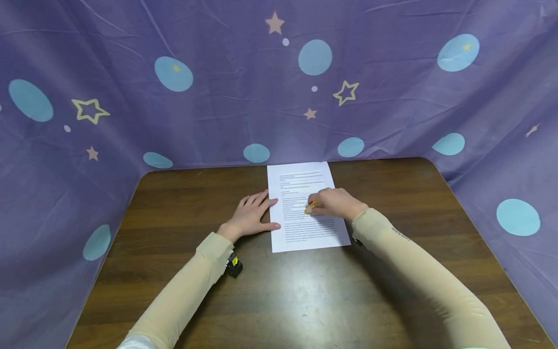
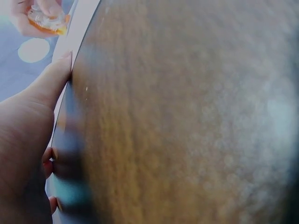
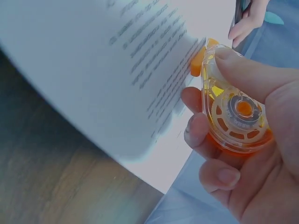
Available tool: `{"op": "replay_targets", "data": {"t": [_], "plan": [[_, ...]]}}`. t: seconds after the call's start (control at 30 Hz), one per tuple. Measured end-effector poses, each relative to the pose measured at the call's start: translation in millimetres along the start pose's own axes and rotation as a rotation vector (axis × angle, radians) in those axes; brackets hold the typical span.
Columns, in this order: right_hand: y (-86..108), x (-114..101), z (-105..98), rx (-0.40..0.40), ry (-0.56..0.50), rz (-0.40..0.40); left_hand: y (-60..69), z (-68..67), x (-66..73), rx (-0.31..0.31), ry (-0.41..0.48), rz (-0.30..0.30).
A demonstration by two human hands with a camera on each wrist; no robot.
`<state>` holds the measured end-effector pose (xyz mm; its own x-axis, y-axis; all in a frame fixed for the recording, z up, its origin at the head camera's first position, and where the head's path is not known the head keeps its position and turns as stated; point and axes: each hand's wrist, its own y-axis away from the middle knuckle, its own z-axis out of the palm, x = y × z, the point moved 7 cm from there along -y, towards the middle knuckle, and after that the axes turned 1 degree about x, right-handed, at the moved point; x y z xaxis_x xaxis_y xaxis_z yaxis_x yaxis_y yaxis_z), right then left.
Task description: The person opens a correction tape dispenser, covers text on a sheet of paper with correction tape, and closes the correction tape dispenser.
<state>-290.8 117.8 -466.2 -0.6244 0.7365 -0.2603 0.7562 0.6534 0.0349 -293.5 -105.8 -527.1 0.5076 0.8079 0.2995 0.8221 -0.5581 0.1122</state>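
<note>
A printed sheet of paper (image 1: pixel 305 237) lies on the wooden table, its far edge by the curtain. My right hand (image 1: pixel 335 202) holds a correction tape dispenser (image 3: pixel 238 116) over the middle of the text. Its case is clear and orange with a round reel inside, and thumb and fingers grip it from both sides. The orange tip is down at the printed lines; whether it touches them I cannot tell. On the sheet's left edge rests my left hand (image 1: pixel 249 217), fingers spread and thumb on the paper.
The brown table (image 1: pixel 174 232) extends around the sheet. A purple curtain (image 1: pixel 218 106) with stars and blue ovals stands along its back and sides. A small black device (image 1: pixel 234 265) is strapped at the left wrist.
</note>
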Motion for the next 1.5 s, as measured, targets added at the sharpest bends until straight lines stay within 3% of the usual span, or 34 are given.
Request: {"op": "replay_targets", "data": {"t": [0.57,1.2,1.5], "plan": [[-8.8,-12.1,3.0,0.016,0.037,-0.014,3.3,-4.1,4.2,0.010,-0.004,0.009],[-12.7,-26.8,-1.7,0.061,0.188,0.003,3.4,-6.6,5.6,0.004,0.001,-0.003],[-9.2,-24.3,-1.7,0.050,0.168,0.017,5.3,-6.5,6.4,-0.003,0.001,-0.007]]}}
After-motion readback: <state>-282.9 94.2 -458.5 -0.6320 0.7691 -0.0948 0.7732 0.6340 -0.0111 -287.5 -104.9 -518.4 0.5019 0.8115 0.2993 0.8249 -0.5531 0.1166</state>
